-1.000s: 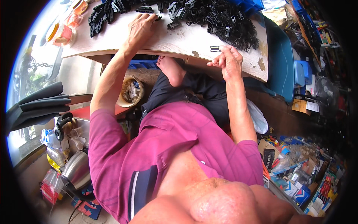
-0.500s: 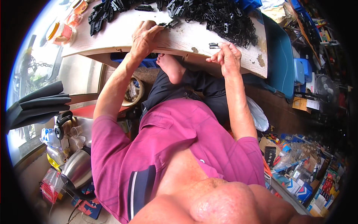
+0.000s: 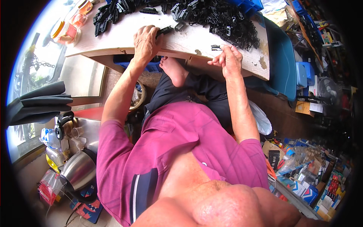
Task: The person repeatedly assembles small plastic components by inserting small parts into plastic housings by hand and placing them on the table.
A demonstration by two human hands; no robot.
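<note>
My left hand [image 3: 146,42] is at the table's near edge, fingers bent round one end of a dark, narrow plastic piece [image 3: 165,30]. Part of that piece is hidden behind the fingers. Farther right, my right hand [image 3: 230,60] pinches a small black plastic piece with a rectangular frame [image 3: 216,47] between thumb and fingertips, just over the tabletop. A short dark piece [image 3: 180,26] lies on the table beside the one at my left hand. Beyond both hands spreads a big heap of similar black plastic pieces [image 3: 238,32].
Interlocked black strips [image 3: 107,19] lie at the table's far left, near orange-lidded jars [image 3: 64,32]. A blue crate [image 3: 247,5] stands behind the heap. Right of the worn tabletop [image 3: 181,41] is a teal bin [image 3: 281,56]. A bare foot [image 3: 174,72] is raised under the edge.
My left hand has turned and drawn slightly nearer, and the dark piece now shows more clearly at its fingers. My right hand keeps its pinch, almost still. The whole view has shifted slightly.
</note>
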